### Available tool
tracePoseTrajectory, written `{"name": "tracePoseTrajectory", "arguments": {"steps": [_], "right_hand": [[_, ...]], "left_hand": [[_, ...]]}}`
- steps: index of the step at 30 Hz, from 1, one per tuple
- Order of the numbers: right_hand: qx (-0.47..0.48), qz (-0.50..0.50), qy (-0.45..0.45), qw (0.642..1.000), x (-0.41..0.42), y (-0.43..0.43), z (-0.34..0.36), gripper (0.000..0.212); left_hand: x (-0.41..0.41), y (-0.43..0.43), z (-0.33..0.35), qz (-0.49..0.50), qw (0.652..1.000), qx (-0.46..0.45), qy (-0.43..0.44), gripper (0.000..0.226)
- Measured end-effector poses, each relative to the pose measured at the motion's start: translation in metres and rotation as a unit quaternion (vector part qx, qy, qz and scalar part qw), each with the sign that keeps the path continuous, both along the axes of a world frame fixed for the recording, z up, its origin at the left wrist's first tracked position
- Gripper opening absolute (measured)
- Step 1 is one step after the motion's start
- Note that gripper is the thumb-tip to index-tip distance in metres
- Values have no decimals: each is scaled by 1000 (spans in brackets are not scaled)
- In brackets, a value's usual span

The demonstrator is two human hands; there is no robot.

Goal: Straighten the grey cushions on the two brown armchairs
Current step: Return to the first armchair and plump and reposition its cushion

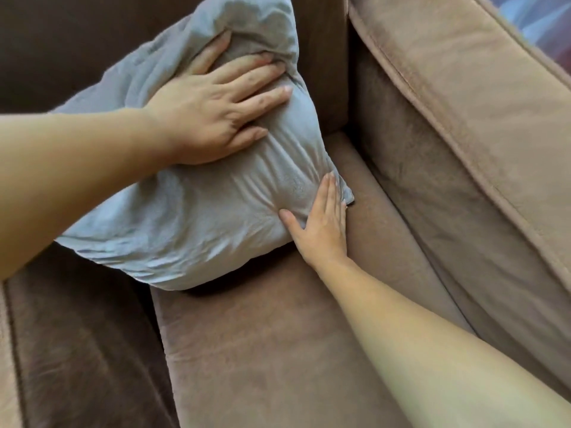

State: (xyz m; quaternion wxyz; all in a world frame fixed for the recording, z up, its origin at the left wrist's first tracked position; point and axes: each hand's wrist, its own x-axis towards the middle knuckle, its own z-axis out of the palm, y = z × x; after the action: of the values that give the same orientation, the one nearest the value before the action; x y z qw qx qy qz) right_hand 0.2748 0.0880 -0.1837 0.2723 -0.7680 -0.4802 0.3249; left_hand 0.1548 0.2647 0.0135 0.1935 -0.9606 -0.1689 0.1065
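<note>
A wrinkled grey cushion point(185, 217) leans against the backrest of a brown armchair point(278, 350), its lower edge resting on the seat. My left hand point(213, 109) lies flat on the cushion's upper front, fingers spread and pressing into the fabric. My right hand point(321, 223) rests flat against the cushion's lower right corner, fingers together and thumb out, partly on the seat. Neither hand is closed around the cushion.
The armchair's right armrest point(463, 118) rises tall along the right side. Its left armrest point(61, 335) sits at the lower left. A patterned blue surface point(543, 20) shows beyond the right armrest in the top corner.
</note>
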Motion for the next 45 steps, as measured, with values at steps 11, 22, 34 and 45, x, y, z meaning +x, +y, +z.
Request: {"name": "tracePoseTrajectory", "arguments": {"steps": [11, 22, 34, 45], "right_hand": [[159, 55, -21, 985, 16, -27, 86, 62], [343, 420, -129, 830, -122, 41, 192, 31], [313, 634, -429, 563, -175, 95, 179, 61], [323, 589, -457, 582, -159, 120, 188, 72]], "left_hand": [[-36, -125, -20, 74, 988, -45, -125, 49], [-152, -213, -74, 556, 673, -142, -466, 92], [-132, -216, -133, 650, 307, -282, -636, 109], [-151, -215, -167, 664, 168, -418, -597, 119]]}}
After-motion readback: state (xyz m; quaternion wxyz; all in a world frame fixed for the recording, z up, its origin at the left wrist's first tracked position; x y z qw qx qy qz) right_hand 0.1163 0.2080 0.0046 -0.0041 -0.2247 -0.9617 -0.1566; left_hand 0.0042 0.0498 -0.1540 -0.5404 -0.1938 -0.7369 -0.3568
